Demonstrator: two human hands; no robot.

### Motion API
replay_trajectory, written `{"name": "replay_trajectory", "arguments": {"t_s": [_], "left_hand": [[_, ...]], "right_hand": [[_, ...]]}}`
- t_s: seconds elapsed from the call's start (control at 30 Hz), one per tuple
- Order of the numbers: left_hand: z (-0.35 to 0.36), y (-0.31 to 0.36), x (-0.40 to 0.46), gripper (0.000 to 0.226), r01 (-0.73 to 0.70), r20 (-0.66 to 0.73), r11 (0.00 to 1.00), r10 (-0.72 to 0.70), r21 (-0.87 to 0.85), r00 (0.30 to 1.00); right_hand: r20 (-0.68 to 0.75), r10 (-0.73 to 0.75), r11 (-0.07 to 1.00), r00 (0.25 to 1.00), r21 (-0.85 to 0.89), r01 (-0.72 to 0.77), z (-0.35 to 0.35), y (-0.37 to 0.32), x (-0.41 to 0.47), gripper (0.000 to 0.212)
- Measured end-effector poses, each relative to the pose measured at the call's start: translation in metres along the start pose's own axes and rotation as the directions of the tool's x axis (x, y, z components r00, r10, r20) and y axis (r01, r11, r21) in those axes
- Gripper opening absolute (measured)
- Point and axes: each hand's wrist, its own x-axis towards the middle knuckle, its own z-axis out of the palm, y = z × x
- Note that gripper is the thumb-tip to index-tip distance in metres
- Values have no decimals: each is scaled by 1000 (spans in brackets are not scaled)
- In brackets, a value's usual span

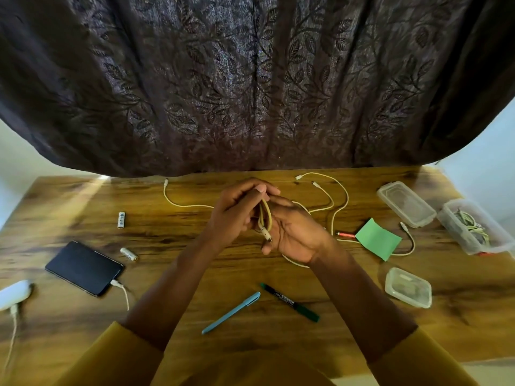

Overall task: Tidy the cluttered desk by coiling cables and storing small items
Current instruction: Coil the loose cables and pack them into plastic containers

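Observation:
My left hand point(237, 207) and my right hand point(295, 232) meet above the middle of the wooden desk point(195, 246). Between them is a white cable point(266, 218) folded into a short loop, its plug hanging near my right palm. My left fingers curl round the top of the loop; my right hand cups it from the side with the thumb against it. The rest of that cable trails left to a free end point(166, 181). More white cables point(338, 201) lie loose behind my right hand.
Two batteries point(121, 220) point(129, 254), a black phone point(83, 268) on a charging cable, a white power bank point(15, 293), a blue pen point(231, 312), a green marker point(289, 302), a green note point(378, 238), a red item point(345, 234), a lid point(405, 203), a closed box point(408, 286) and an open box with cables point(473, 227).

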Motion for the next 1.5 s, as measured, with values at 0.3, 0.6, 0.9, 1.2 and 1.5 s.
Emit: {"name": "replay_trajectory", "arguments": {"t_s": [0.3,0.6,0.9,1.2,1.5], "left_hand": [[-5,-5,2,28,77,123,994,-67,-72,990],[-3,-9,2,23,148,54,988,-145,-45,988],[-7,-17,-1,25,142,-13,988,-143,-68,990],[-16,-21,3,24,149,-84,986,-142,79,986],[-25,-14,13,23,49,-200,993,-26,110,979]], "right_hand": [[174,36,997,984,60,-47,-16,3,-3,33],[-11,33,992,999,122,-32,-12,8,-1,18],[-14,146,974,989,175,-141,-9,18,4,26],[0,106,989,994,100,-105,-9,19,2,29],[46,108,994,993,-4,-108,-4,9,1,23]]}}
